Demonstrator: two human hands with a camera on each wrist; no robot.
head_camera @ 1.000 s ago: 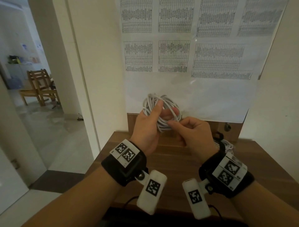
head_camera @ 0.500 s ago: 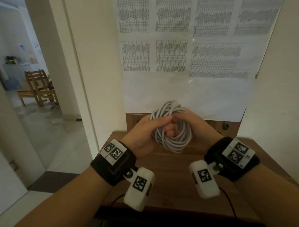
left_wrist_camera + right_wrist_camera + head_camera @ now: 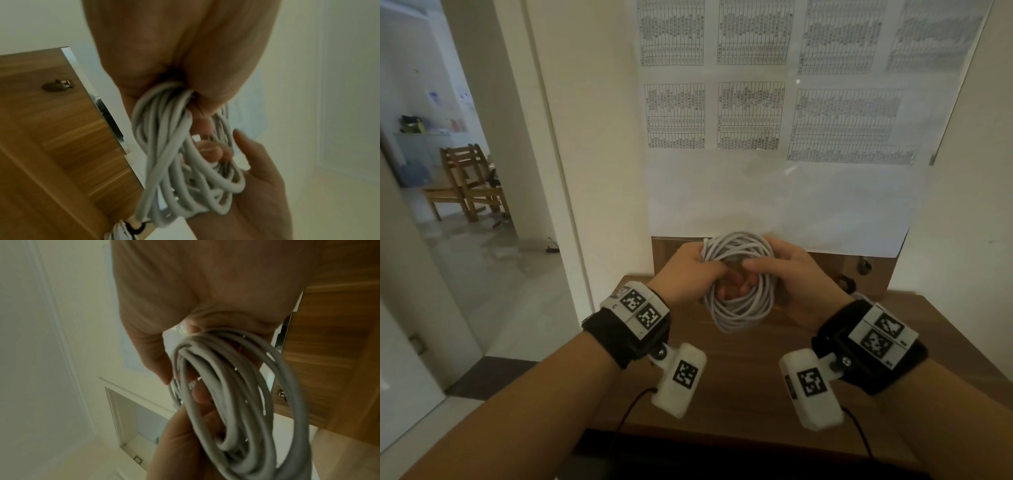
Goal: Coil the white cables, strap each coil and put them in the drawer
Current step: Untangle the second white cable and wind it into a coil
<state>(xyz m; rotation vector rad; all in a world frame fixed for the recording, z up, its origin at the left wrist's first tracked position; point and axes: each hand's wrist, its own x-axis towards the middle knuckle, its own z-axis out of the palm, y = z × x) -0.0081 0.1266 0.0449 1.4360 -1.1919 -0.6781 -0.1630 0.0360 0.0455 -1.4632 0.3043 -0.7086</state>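
Observation:
A white cable coil (image 3: pixel 738 308) of several loops hangs upright above the wooden table (image 3: pixel 722 383). My left hand (image 3: pixel 688 270) grips its left upper side, fingers curled through the loops. My right hand (image 3: pixel 787 270) grips the right upper side, thumb over the strands. In the left wrist view the coil (image 3: pixel 185 170) hangs from my left hand (image 3: pixel 174 56), with the right hand (image 3: pixel 265 186) cupping it. The right wrist view shows the coil (image 3: pixel 236 402) under my right hand (image 3: pixel 185 296). No strap is seen on this coil.
A second white cable bundle (image 3: pixel 120 232) with a black strap lies at the table's back right, where a black loop (image 3: pixel 845 283) shows. Behind stands a wooden panel (image 3: pixel 671 250) with a metal knob (image 3: pixel 863 265). An open doorway lies to the left.
My right hand left the cable end and took hold of the coil's right side. The coil turned to face me and both hands sank a little toward the table.

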